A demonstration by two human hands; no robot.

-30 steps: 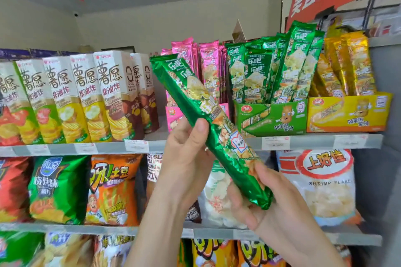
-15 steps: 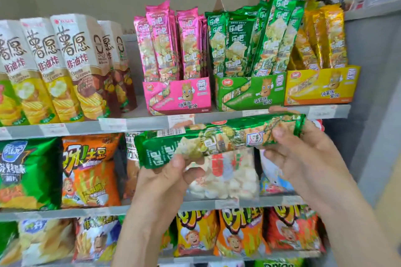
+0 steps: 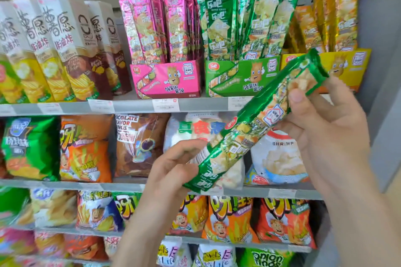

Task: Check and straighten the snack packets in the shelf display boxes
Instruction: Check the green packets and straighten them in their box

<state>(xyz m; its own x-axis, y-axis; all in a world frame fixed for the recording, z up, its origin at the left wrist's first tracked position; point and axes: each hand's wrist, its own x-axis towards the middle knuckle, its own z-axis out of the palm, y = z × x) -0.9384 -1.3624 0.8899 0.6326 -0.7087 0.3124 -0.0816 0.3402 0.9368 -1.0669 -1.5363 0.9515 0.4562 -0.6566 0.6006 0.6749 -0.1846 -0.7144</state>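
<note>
the green packet has swung from lying level to a slant, its right end now raised in front of the yellow display box

the left hand pinches the packet's lower end between thumb and curled fingers; the right hand holds the upper part, thumb pressed on the front, fingers wrapped behind; the packet is held in the air before the shelves, clear of the green display box, where other green packets stand upright or leaning right; the pink display box just left of it holds upright pink packets; the tall chip cartons stand further left on the same shelf
</note>
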